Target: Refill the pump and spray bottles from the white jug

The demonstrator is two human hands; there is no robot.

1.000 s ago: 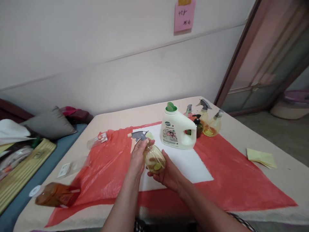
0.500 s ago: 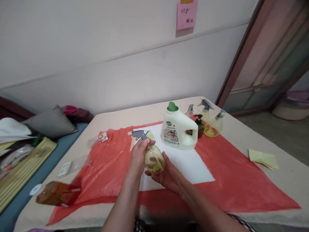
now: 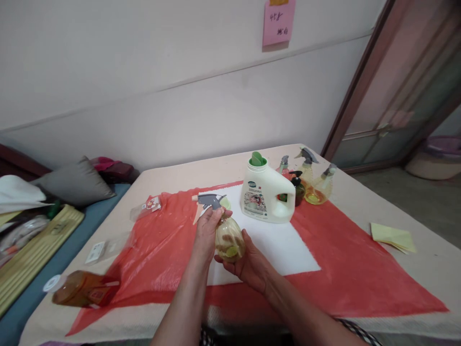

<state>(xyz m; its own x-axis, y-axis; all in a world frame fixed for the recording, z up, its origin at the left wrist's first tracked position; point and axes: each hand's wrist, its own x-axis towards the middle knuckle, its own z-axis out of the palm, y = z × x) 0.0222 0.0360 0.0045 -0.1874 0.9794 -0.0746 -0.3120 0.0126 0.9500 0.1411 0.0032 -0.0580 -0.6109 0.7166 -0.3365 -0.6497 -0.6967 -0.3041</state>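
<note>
Above the white sheet [image 3: 288, 245], a clear yellowish spray bottle [image 3: 229, 235] with a grey trigger head is held tilted between both hands. My left hand [image 3: 208, 231] is closed around its neck, just under the trigger. Cupped around the lower right side and base of the bottle, my right hand [image 3: 248, 264] supports it. The nozzle points to the left. Just behind the trigger head shows a pale green round thing [image 3: 225, 202], partly hidden. A large white jug [image 3: 268, 204] with a green piece in its mouth stands upright behind the hands.
Red plastic sheeting [image 3: 158, 254] lies under the white sheet. Several spray bottles [image 3: 320, 191] and a dark pump bottle [image 3: 297, 190] stand behind the jug. An amber bottle [image 3: 84, 289] lies at the front left. Folded yellow paper [image 3: 392, 237] lies at right; a wall rises behind.
The spray bottle has turned slightly in my hands, and its body has shifted a little to the left. Both hands keep their hold.
</note>
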